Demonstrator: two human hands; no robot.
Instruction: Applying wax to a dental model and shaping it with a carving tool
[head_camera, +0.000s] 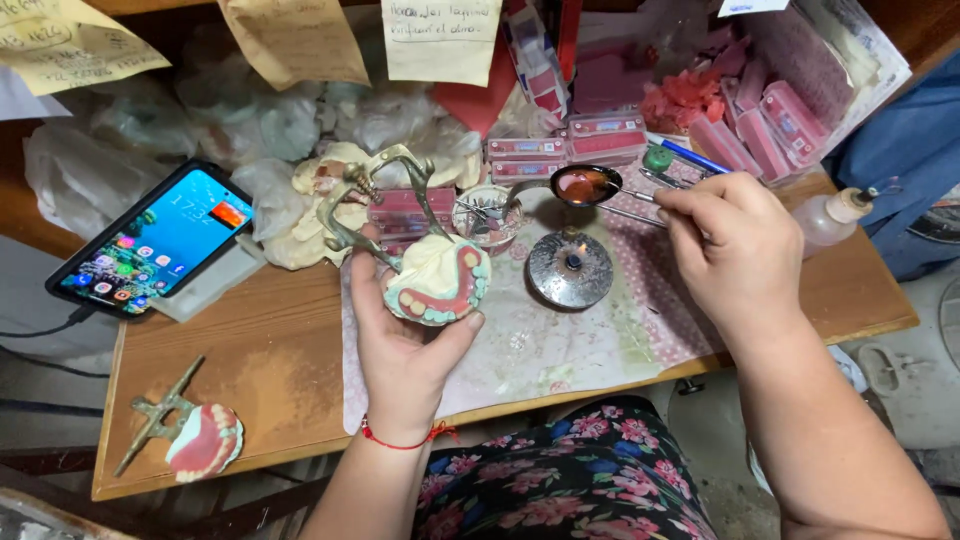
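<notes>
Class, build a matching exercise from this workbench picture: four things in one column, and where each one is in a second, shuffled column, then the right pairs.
1. denture model
2. spoon
3. phone
4. second denture model

A. near the table's front left corner
B. held in the left hand
C. propped at the left, screen lit
D. held by the right hand above the burner

Pairs: 1-B, 2-D, 3-C, 4-A

The left hand grips a plaster dental cast with pink wax and a row of greenish teeth, mounted on a brass articulator. The right hand holds a spoon of melted pink wax directly above a small round metal burner. On the wooden table a smartphone leans at the left, a second articulator with a pink denture lies near the front edge, and pink tooth boxes are stacked behind
</notes>
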